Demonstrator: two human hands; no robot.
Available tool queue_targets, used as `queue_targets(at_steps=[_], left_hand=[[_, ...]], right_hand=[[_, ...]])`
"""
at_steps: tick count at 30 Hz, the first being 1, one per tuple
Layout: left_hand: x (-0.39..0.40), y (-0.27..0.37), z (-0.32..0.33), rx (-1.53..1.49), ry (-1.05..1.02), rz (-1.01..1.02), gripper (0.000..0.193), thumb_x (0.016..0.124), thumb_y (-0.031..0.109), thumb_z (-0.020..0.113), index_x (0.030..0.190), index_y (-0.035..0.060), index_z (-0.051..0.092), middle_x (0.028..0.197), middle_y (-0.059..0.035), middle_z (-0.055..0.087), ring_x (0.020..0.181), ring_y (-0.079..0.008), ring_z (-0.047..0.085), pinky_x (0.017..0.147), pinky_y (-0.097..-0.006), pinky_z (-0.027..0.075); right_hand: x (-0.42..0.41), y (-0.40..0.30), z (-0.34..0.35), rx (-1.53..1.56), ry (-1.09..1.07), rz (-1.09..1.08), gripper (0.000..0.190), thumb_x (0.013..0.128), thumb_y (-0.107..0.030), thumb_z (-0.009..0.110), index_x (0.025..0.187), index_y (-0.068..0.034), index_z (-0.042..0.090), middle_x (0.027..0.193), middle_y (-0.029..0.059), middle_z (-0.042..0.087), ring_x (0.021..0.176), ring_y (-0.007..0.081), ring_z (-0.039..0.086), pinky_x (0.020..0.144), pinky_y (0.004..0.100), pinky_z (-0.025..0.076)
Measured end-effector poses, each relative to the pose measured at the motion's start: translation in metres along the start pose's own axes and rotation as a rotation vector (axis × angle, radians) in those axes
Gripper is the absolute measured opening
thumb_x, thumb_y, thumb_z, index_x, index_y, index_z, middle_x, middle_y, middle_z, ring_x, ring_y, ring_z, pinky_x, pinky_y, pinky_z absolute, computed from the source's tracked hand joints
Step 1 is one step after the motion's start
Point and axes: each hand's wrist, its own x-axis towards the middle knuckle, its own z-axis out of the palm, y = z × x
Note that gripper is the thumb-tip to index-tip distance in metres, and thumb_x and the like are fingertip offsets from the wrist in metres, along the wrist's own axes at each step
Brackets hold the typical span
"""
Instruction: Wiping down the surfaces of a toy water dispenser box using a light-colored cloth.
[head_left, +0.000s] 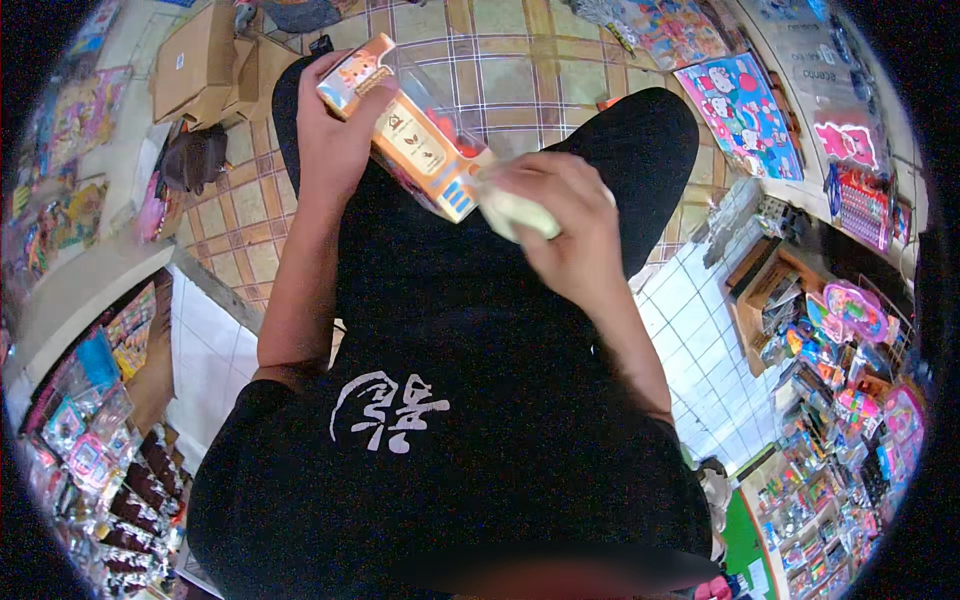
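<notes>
My left hand (341, 124) grips the upper end of an orange cardboard toy box (420, 142) with a clear plastic window. Printed pictures and writing cover its side, and something red shows through the window. The box slants over my lap, its lower end towards the right. In my right hand (574, 217) is a pale yellow-green cloth or sponge (529, 214), bunched under the fingers. It lies against or very near the lower right end of the box; motion blur hides whether they touch.
Open cardboard boxes (199, 71) and a dark bundle (195, 157) lie on the checked floor (517, 60) to the left. Hello Kitty packaging (742, 112) lies at the right. Shelves of packaged toys (840, 405) line the right side, with more packets (90, 427) at left.
</notes>
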Motion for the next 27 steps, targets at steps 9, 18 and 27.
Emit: queue_targets(at_steps=[9,18,27], left_hand=[[-0.011,-0.006,-0.005,0.038,0.044,0.042,0.056,0.084,0.013,0.081,0.128,-0.0005,0.049,0.12,-0.0126,0.055,0.107,-0.0183,0.058,0.095,-0.0324,0.048],[-0.009,-0.009,-0.014,0.172,0.05,0.048,0.055,0.084,0.02,0.081,0.127,0.0017,0.052,0.122,-0.014,0.05,0.111,-0.0219,0.055,0.099,-0.0351,0.045],[-0.002,-0.02,-0.017,0.31,0.022,0.143,0.056,0.083,0.023,0.08,0.127,0.0029,0.054,0.122,-0.0164,0.049,0.112,-0.0287,0.053,0.101,-0.039,0.042]], right_hand=[[-0.014,0.043,0.053,-0.139,0.125,0.042,0.053,0.068,-0.01,0.08,0.118,-0.023,0.069,0.11,0.0015,0.065,0.101,0.026,0.061,0.087,0.0419,0.046],[-0.006,0.048,0.055,-0.109,0.074,0.07,0.048,0.068,-0.006,0.078,0.115,-0.015,0.069,0.113,0.0084,0.066,0.105,0.0308,0.063,0.086,0.0429,0.048],[0.002,0.042,0.055,-0.086,0.131,0.153,0.045,0.072,-0.003,0.074,0.115,-0.013,0.07,0.108,0.0103,0.065,0.103,0.0329,0.063,0.091,0.043,0.05]])
